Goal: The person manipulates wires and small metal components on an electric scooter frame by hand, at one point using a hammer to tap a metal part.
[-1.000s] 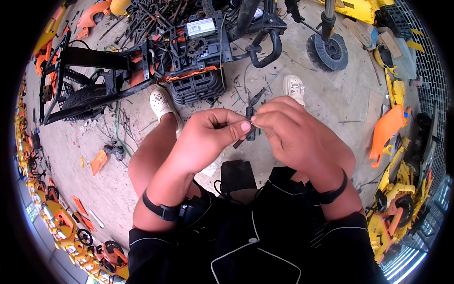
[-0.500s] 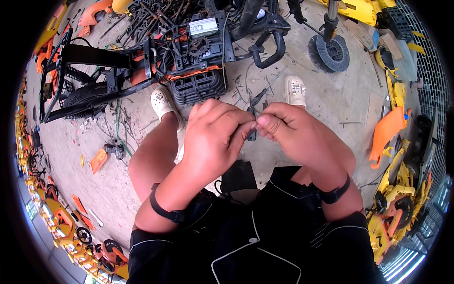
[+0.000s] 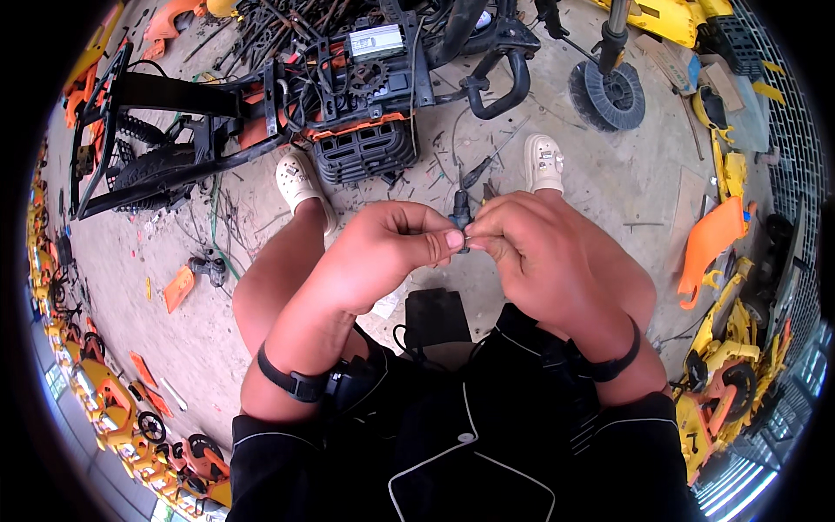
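Over the gap between my knees, my left hand and my right hand meet at the fingertips. Both are closed in a pinch, thumbs against forefingers. Whatever sits between the fingertips is too small to name. Just beyond them, partly covered by my fingers, is a dark tool with a long thin shaft pointing away; it looks like a power driver on the floor. A dark-handled screwdriver lies beside it.
A stripped vehicle frame with a black ribbed housing and wiring stands ahead-left. A wheel is at the far right. Near an orange panel lie yellow parts. A drill-like tool lies left. Scraps litter the floor.
My left hand has turned and dropped slightly, so its thumb now shows. My right hand has shifted a little. The fingertips stay together, and more of the dark tool is visible.
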